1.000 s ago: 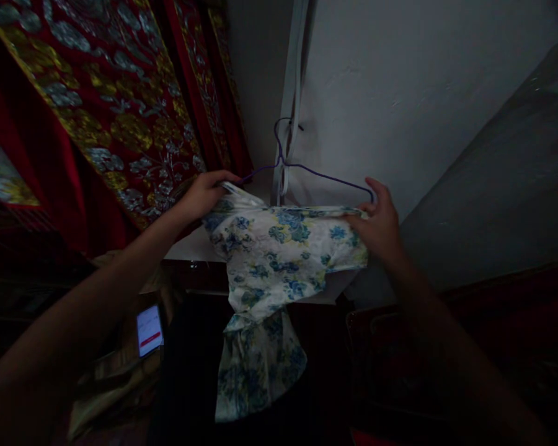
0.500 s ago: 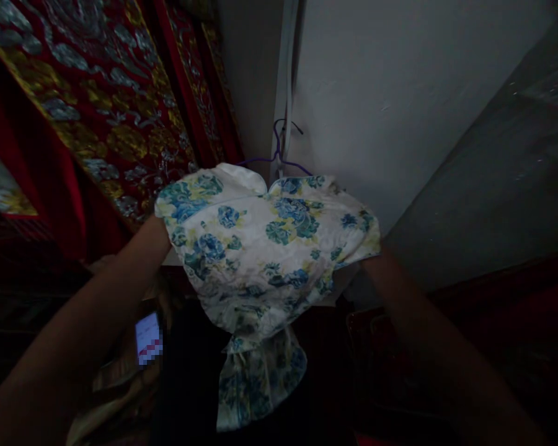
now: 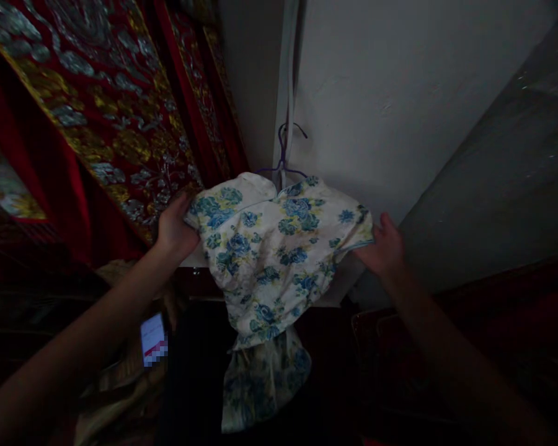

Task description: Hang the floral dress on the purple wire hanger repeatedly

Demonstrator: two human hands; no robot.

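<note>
A white garment with blue and yellow flowers drapes over a purple wire hanger that hangs from a hook on the white wall. My left hand grips the garment's left edge. At the right edge my right hand pinches the cloth. Only the hanger's hook and top show above the fabric. The lower part of the garment hangs down in the dark.
A red curtain with gold and silver flowers fills the left. A lit phone screen lies low on the left among pale cloth. A grey slanted surface stands at the right. Dark furniture lies below.
The garment went up over the hanger and now covers its arms. Both hands slid from the hanger's ends down to the garment's side edges.
</note>
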